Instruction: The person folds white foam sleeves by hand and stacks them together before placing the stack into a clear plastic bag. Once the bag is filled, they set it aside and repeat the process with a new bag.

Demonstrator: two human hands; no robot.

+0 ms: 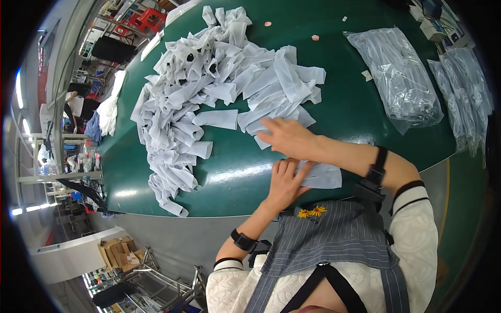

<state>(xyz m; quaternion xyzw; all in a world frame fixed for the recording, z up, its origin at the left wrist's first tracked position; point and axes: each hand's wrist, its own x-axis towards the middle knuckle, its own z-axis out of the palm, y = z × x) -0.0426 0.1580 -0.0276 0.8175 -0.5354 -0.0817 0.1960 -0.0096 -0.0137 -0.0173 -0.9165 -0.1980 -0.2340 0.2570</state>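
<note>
Head camera: a long, curved heap of pale grey cloth pieces [175, 112] lies on a green table [235, 190] and serves as landmark. On the heap's right flank, a looser fan of the same pieces [284, 78] spreads out, overlapping. One single piece [326, 176] lies apart, right of the heap's near end and close to the table's edge.

The left hand [285, 180] rests over the left end of that single piece, fingers half bent and thumb held away from them; whether it pinches the cloth or only presses it, I cannot tell. The right hand [292, 138] reaches to the near side of the fan, right of the heap, fingers loosely bent with the tips at the cloth; a firm hold on any piece cannot be made out.

Farther right of the heap lies a clear bag of pale pieces [394, 78].

The likeliest trouble is in the fan: its pieces overlap, so a drag by the right fingertips could bring several along or skew the layers. The single piece could slip over the table's edge if the left hand lifts or nudges it. The right forearm, passing close by, might also brush it and crease it.
</note>
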